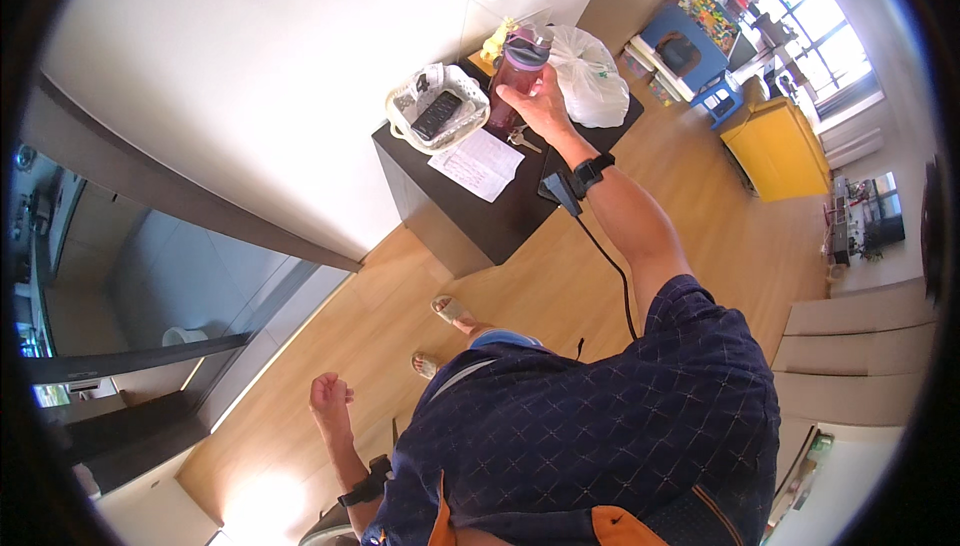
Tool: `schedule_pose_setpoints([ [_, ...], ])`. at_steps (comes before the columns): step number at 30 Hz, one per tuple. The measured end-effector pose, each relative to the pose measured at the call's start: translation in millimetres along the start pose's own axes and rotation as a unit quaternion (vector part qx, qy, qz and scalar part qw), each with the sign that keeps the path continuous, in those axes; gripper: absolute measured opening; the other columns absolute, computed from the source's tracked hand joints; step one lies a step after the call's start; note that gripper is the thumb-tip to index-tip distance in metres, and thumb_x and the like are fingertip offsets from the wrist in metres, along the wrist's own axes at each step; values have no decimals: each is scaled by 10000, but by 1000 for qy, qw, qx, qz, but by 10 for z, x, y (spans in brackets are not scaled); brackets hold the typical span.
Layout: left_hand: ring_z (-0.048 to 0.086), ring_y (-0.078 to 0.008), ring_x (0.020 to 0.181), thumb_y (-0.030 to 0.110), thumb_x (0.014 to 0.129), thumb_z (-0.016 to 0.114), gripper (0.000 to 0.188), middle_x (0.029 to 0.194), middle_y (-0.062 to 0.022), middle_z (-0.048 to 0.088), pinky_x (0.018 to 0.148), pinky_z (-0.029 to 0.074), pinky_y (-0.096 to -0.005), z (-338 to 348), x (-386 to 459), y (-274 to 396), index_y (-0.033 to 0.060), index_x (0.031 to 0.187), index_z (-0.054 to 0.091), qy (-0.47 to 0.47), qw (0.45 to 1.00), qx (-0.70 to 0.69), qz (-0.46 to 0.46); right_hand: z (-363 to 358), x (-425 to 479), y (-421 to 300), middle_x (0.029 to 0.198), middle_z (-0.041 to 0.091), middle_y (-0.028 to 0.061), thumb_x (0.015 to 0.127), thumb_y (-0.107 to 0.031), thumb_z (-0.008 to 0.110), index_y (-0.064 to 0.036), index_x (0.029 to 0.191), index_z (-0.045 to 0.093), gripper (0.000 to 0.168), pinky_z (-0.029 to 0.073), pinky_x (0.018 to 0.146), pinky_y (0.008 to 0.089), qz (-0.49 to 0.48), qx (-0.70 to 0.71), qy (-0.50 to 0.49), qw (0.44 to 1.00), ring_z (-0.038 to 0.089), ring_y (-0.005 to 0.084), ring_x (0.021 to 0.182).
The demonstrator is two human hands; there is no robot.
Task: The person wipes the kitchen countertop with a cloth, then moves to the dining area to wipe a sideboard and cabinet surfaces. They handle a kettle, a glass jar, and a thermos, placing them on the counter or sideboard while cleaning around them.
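Note:
My right hand is wrapped around a translucent reddish-purple water bottle with a dark lid and a lilac collar. The bottle is at a dark cabinet top; whether its base touches the surface is hard to tell. Just below it lies a bunch of keys. On the bottle's left is a white plastic basket with a black remote control in it. A knotted white plastic bag sits to its right. My left hand hangs over the floor at lower left, fingers curled, holding nothing visible.
A sheet of paper with writing lies in front of the basket. A yellow figure is behind the bottle. From my right wrist strap trails a black cable. A dark-framed doorway is on the left, a yellow box-like piece far right.

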State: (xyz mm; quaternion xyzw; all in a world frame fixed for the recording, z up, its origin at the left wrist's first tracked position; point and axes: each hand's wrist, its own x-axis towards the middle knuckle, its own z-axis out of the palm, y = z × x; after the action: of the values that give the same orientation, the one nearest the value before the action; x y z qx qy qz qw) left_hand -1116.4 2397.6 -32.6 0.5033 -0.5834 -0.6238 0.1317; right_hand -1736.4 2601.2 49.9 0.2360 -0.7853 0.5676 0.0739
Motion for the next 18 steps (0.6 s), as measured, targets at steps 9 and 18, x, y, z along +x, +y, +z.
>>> schedule_pose_setpoints([
  [9, 630, -123, 699, 66, 932, 610, 149, 860, -38, 636, 620, 516, -255, 171, -81, 162, 19, 1074, 618, 44, 998, 2, -37, -546, 234, -466, 1001, 699, 46, 800, -160, 851, -20, 1150, 615, 445, 547, 793, 300, 12, 120, 18, 993, 659, 148, 885],
  [18, 624, -123, 747, 117, 941, 638, 181, 881, -46, 637, 669, 511, -260, 487, 216, 848, 8, 1085, 624, 19, 998, -17, 56, -471, -68, -1850, 1094, 696, 63, 799, -243, 825, -20, 1185, 641, 482, 535, 903, 355, -43, 185, -305, 933, 649, 165, 1021],
])
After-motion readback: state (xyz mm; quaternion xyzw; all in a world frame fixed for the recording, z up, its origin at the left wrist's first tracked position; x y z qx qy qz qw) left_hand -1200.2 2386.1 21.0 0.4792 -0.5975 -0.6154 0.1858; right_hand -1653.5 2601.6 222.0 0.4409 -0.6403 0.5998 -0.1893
